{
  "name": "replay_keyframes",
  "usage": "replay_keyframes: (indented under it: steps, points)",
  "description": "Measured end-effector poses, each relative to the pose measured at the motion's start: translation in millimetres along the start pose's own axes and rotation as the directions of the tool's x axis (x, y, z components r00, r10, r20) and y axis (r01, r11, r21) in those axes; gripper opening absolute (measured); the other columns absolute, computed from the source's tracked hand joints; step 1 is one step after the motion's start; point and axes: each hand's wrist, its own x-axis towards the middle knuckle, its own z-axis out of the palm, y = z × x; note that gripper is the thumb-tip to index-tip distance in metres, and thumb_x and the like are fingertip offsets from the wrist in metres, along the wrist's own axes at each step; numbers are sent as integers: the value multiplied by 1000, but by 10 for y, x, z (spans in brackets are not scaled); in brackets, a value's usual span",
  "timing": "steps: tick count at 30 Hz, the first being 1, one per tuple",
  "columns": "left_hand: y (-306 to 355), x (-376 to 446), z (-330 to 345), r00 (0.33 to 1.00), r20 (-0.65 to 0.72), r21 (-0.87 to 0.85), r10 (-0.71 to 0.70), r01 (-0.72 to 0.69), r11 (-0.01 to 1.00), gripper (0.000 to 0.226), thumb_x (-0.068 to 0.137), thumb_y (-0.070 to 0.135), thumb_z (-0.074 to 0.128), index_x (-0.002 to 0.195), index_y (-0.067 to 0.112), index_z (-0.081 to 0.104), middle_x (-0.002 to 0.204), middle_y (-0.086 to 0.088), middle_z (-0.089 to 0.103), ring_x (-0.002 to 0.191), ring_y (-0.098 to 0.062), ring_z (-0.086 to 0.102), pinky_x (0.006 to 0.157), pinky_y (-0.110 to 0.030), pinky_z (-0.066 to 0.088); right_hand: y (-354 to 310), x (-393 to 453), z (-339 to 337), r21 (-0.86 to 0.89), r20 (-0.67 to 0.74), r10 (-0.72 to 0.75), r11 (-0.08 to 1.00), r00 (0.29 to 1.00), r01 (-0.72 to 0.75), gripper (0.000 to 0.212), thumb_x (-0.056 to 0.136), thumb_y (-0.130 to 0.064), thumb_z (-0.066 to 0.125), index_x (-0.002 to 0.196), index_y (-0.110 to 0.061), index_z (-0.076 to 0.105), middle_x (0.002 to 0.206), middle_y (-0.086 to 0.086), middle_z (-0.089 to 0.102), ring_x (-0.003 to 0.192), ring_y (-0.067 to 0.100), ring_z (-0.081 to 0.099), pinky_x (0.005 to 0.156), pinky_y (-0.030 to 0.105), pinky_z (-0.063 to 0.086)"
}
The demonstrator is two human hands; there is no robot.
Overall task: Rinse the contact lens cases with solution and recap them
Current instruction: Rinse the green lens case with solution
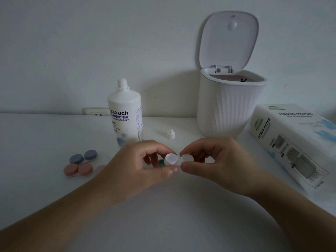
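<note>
A white contact lens case (pixel 179 159) is held above the table between both hands. My left hand (pixel 143 168) pinches its left well, and my right hand (pixel 216 160) pinches its right well. Something green (pixel 161 163) shows behind my left fingers; whether it is a cap I cannot tell. The white bottle of lens solution (pixel 125 113) stands uncapped behind my left hand. Its white cap (pixel 170 134) lies on the table to the bottle's right. A capped blue case (pixel 83 156) and a capped pink case (pixel 78 170) lie at the left.
A white ribbed bin (pixel 229 108) with its lid flipped up stands at the back right. A tissue paper pack (pixel 294 140) lies along the right side. A wall socket (pixel 95 111) sits at the table's back edge. The white table (pixel 36 135) ends at the wall.
</note>
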Motion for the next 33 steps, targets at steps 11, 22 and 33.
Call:
replay_keyframes:
  steps: [11, 22, 33]
  points:
    - [1, -2, -38, 995, -29, -67, -92, 90, 994, 34, 67, 63, 71, 95, 43, 75, 80, -5, 69, 75, -24, 62, 71, -38, 50, 49, 71, -191, 166, -110, 41, 986, 993, -22, 41, 73, -58, 68, 93, -24, 78, 84, 1, 77, 76, 15, 72, 74, 26, 59]
    - [44, -13, -50, 993, -32, -95, -110, 107, 990, 36, 65, 64, 71, 92, 42, 76, 82, -8, 68, 76, -25, 59, 72, -39, 49, 378, 181, -80, -480, -129, 198, 845, 972, -236, 43, 65, -74, 62, 99, -48, 64, 81, -14, 59, 72, -4, 55, 60, 16, 35]
    - [33, -15, -54, 994, -17, -64, -112, 111, 992, 23, 72, 54, 83, 90, 42, 75, 79, -3, 67, 76, -24, 59, 64, -29, 46, 358, 204, -42, -515, -98, 129, 842, 987, -161, 16, 77, -56, 72, 79, -43, 63, 76, -14, 60, 69, 0, 56, 58, 15, 39]
